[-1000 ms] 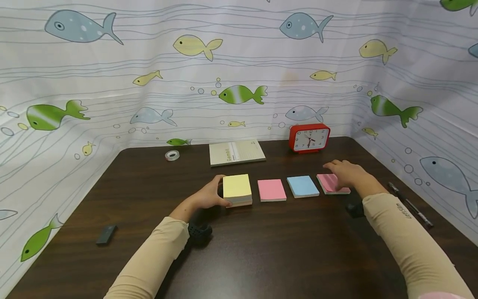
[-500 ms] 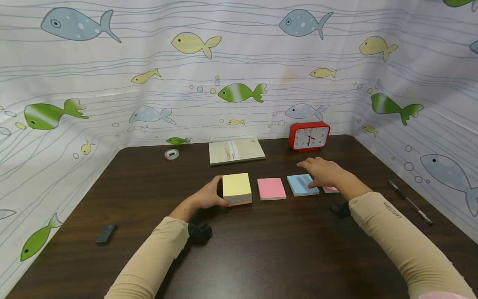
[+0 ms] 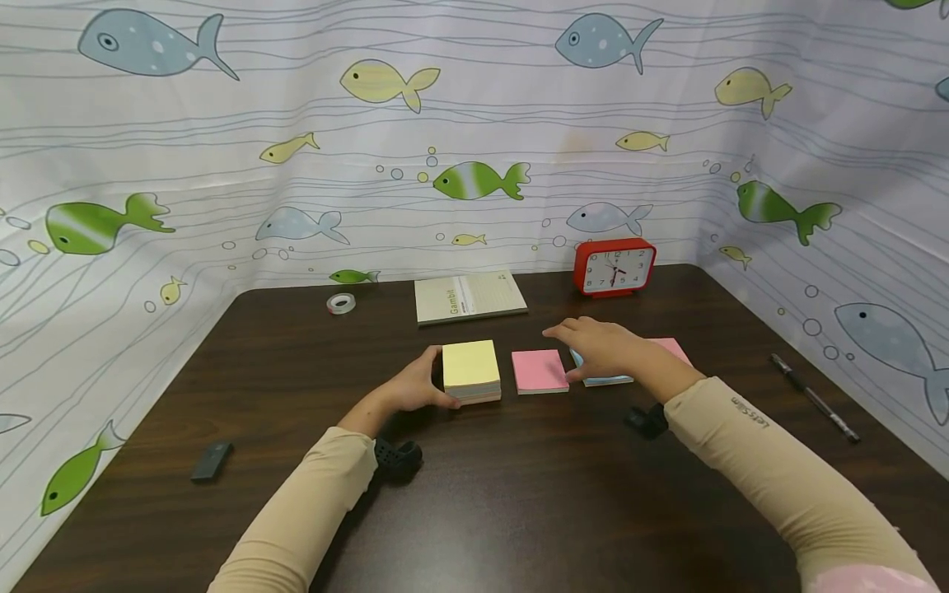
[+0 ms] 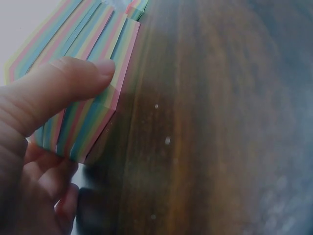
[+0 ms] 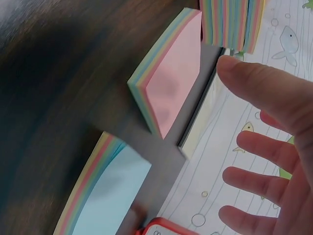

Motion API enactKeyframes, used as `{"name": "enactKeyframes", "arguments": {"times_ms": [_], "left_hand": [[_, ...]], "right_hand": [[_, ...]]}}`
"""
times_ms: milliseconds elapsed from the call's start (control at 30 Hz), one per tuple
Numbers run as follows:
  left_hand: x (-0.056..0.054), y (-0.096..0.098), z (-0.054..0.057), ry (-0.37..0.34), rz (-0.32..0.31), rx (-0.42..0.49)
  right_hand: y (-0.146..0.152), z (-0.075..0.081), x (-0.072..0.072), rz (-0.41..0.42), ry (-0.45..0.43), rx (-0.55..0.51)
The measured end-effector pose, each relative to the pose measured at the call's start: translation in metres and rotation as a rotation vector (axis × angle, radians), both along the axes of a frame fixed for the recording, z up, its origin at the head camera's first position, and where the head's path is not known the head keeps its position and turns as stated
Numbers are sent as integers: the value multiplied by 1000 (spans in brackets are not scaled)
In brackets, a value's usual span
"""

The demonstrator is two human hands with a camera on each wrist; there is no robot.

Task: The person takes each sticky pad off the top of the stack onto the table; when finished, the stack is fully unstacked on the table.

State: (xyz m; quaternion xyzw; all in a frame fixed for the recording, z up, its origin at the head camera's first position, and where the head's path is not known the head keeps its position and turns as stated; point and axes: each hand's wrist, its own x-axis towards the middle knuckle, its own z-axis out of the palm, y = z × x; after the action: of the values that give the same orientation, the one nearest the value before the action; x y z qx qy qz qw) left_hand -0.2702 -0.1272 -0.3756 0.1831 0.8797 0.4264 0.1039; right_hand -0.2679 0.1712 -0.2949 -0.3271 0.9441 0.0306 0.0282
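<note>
Note stack (image 3: 471, 369), mid-frame, pinched by left hand (image 3: 410, 388), far-side contact unclear; right hand (image 3: 599, 347) spread. Likely light, layers slip-prone; best gripped low on opposite sides.

One yellow-topped stack (image 3: 471, 366), two pink pads (image 3: 539, 371) (image 3: 671, 349), one blue pad (image 5: 112, 191); one notebook (image 3: 471, 296), one clock (image 3: 617, 268), one tape roll (image 3: 341, 310), one pen (image 3: 814, 399), one dark block (image 3: 212, 462).
</note>
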Motion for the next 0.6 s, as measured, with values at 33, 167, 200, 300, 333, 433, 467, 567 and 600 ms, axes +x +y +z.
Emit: {"name": "enactKeyframes", "arguments": {"times_ms": [33,167,200,300,333,433,467,567,600], "left_hand": [[0,0,0,-1,0,-1],[1,1,1,0,4,-4],[1,1,1,3,4,-3],[0,1,1,9,6,5],[0,1,0,10,7,4],[0,1,0,5,8,-2],[0,1,0,3,9,-5],[0,2,-1,2,13,-13],[0,2,-1,1,15,-12]], "right_hand": [[-2,0,0,7,0,1],[-10,1,-1,40,5,-8],[-12,1,-1,48,7,-16],[-18,1,-3,69,23,-39],[-20,1,-4,72,28,-42],[-26,0,-5,88,34,-54],[-28,0,-5,92,35,-58],[-34,0,-6,98,29,-73],[-36,0,-6,98,23,-81]]}}
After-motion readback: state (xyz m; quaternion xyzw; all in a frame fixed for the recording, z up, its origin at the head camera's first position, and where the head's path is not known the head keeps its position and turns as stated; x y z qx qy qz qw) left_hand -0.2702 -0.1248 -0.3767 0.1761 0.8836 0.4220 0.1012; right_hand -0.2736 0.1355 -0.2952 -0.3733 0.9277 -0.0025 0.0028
